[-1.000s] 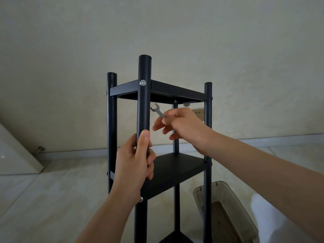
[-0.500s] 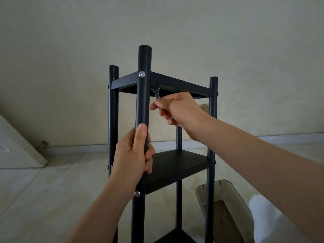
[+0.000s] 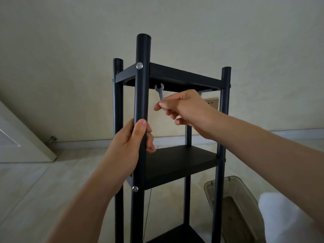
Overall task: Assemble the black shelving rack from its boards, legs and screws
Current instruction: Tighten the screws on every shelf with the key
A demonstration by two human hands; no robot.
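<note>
Black metal rack [image 3: 168,120] stands upright on the floor [image 3: 43,190], boards already screwed to four legs. Left hand [image 3: 129,148] wraps its fingers round the near leg [image 3: 142,95] to steady it; the frame looks stiff yet light and tippy, so a leg is the best hold. Right hand [image 3: 184,107] pinches a small spanner [image 3: 160,92], which half a second ago touched the top board [image 3: 175,76] and now sits just below it.

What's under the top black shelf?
A small silver wrench, held by the right hand, points up under the top shelf. Any nut or bolt it reaches for is hidden in shadow.
</note>
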